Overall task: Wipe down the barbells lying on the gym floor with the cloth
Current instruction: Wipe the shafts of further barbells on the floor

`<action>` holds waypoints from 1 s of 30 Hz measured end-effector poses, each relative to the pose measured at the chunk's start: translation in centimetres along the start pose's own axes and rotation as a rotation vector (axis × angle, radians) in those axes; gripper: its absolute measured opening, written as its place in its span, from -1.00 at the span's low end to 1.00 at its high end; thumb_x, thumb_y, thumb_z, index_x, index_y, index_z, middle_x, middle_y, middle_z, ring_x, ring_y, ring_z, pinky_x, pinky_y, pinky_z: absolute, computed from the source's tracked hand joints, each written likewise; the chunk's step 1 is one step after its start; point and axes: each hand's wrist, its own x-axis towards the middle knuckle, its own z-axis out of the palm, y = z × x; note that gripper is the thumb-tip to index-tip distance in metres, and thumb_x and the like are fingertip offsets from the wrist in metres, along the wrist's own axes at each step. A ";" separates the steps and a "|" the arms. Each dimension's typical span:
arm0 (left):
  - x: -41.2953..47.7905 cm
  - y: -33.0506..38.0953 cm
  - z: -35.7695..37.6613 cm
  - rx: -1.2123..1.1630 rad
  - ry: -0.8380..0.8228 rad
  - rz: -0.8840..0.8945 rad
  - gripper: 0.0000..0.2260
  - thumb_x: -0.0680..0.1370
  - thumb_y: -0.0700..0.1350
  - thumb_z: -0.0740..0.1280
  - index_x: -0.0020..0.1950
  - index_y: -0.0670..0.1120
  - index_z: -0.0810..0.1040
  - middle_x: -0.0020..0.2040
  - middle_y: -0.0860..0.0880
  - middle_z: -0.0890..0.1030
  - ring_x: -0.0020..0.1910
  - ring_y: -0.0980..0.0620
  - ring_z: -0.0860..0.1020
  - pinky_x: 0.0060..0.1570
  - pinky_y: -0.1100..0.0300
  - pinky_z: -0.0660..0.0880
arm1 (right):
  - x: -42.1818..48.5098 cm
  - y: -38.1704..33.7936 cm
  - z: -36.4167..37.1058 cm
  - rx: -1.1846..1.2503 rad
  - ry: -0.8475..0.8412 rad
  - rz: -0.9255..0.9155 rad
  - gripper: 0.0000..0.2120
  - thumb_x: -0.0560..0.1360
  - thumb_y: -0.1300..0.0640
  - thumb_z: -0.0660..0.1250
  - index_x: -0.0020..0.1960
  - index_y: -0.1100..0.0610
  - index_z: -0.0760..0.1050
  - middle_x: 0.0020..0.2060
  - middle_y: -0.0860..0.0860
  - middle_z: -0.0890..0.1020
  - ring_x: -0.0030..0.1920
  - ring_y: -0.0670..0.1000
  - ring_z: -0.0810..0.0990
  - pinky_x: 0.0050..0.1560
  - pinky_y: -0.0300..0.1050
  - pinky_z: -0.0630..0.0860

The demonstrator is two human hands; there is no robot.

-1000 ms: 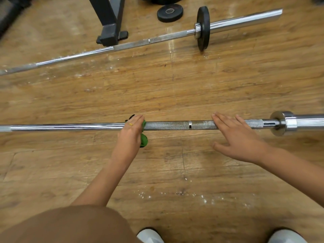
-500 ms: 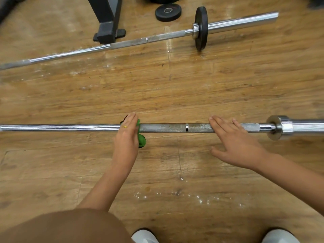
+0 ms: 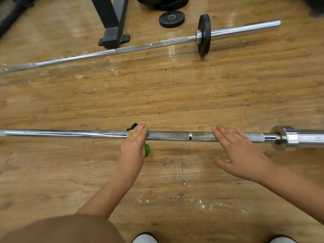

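The near barbell (image 3: 175,136) lies across the wooden floor, its sleeve collar (image 3: 280,140) at the right. My left hand (image 3: 134,146) lies over the bar with straight fingers and presses a green cloth (image 3: 147,149) onto it, where the smooth chrome meets the knurled part. The cloth shows only at the hand's edges. My right hand (image 3: 240,155) rests flat on the knurled shaft further right, fingers spread, thumb on the floor side. A second barbell (image 3: 140,47) lies further away at a slant, with one black plate (image 3: 204,35) on its right sleeve.
A black rack foot (image 3: 112,36) stands just behind the far bar. A small loose plate (image 3: 171,18) and a stack of bigger plates (image 3: 164,2) lie at the back. White specks dot the floor near my shoes (image 3: 144,238).
My left hand and the cloth slid slightly left, then back right along the bar. The right hand has stayed in place on the shaft.
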 end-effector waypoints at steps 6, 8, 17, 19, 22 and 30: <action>0.9 -2.9 -0.6 -0.050 0.012 -0.021 -0.63 0.61 -0.24 0.19 0.40 -0.27 0.50 0.39 -0.23 0.51 0.34 -0.23 0.53 0.33 0.04 0.44 | -0.6 -0.5 0.2 -0.030 -0.001 0.005 -0.06 0.36 -0.38 -0.21 0.62 0.05 -0.31 0.62 -0.03 -0.13 0.61 -0.04 -0.13 0.57 -0.04 -0.28; 0.1 -2.2 -0.1 -0.058 0.041 -0.012 -0.66 0.61 -0.30 0.23 0.38 -0.26 0.51 0.38 -0.23 0.53 0.36 -0.21 0.51 0.34 0.16 0.35 | -1.0 -0.6 0.5 -0.026 0.008 0.006 -0.06 0.38 -0.37 -0.19 0.63 0.07 -0.26 0.63 -0.01 -0.09 0.61 -0.03 -0.11 0.58 -0.02 -0.25; -1.1 -3.1 -1.3 -0.037 0.049 -0.015 -0.63 0.60 -0.26 0.22 0.40 -0.21 0.51 0.40 -0.17 0.51 0.29 -0.20 0.56 0.16 0.03 0.51 | -2.7 -1.5 1.9 -0.036 0.069 0.003 -0.11 0.45 -0.33 -0.06 0.64 0.09 -0.16 0.62 0.01 -0.01 0.61 -0.02 -0.07 0.57 0.01 -0.23; -2.0 -2.2 -1.4 -0.001 0.005 0.054 -0.61 0.57 -0.34 0.29 0.40 -0.18 0.51 0.40 -0.14 0.52 0.34 -0.17 0.53 0.10 0.01 0.56 | -3.2 -1.7 2.2 -0.040 0.085 0.004 -0.13 0.47 -0.32 -0.04 0.64 0.10 -0.14 0.62 0.02 0.02 0.61 -0.01 -0.06 0.56 0.04 -0.20; -3.1 -2.3 -1.6 0.046 -0.034 0.190 -0.54 0.52 -0.40 0.32 0.41 -0.16 0.51 0.41 -0.11 0.52 0.38 -0.14 0.51 0.05 -0.03 0.60 | -3.8 -2.2 2.8 -0.052 0.129 0.006 -0.13 0.47 -0.29 0.04 0.63 0.16 -0.01 0.59 0.08 0.15 0.59 0.02 0.04 0.55 0.08 -0.11; -4.6 -1.3 -1.9 -0.076 0.075 0.017 -0.64 0.64 -0.16 0.27 0.44 -0.11 0.49 0.40 -0.07 0.54 0.31 -0.04 0.55 0.10 0.08 0.53 | -5.2 -3.2 4.1 -0.068 0.192 0.011 -0.16 0.49 -0.25 0.08 0.62 0.21 0.06 0.58 0.12 0.19 0.58 0.08 0.12 0.54 0.17 -0.03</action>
